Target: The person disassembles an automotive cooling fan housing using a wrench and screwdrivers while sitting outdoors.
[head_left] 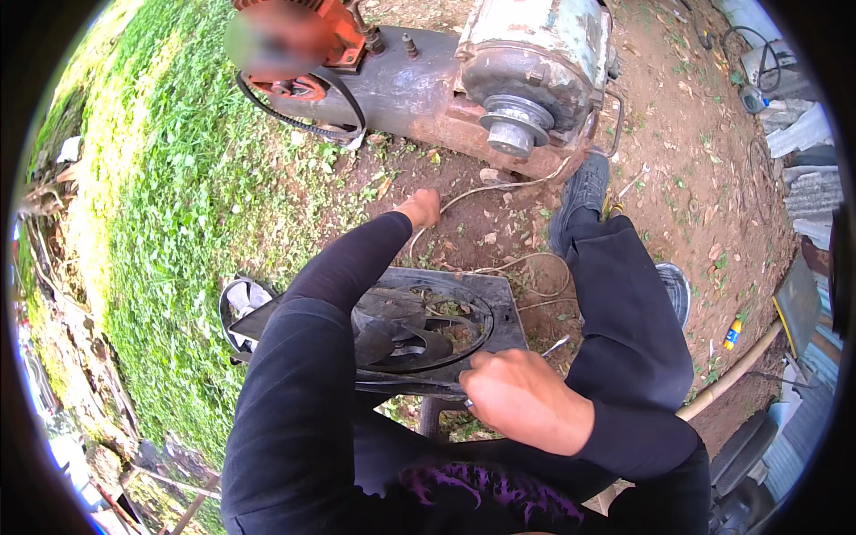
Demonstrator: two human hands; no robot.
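Observation:
Ahead of me my left hand is closed around a thin beige cord just above the dirt. The cord runs up to the base of a large worn motor with a grooved pulley. Close to my lap, my right hand makes a fist at the near right corner of a black fan shroud. A small bit of metal shows by its fingers, but what it grips is hidden. Dark fan blades sit in the round opening, partly covered by my left sleeve.
A red machine with a black belt shares a metal base with the motor. Wrenches lie on the dirt near my shoes. To the right are a yellow bottle, a bamboo pole and corrugated sheets. Grass spreads leftward.

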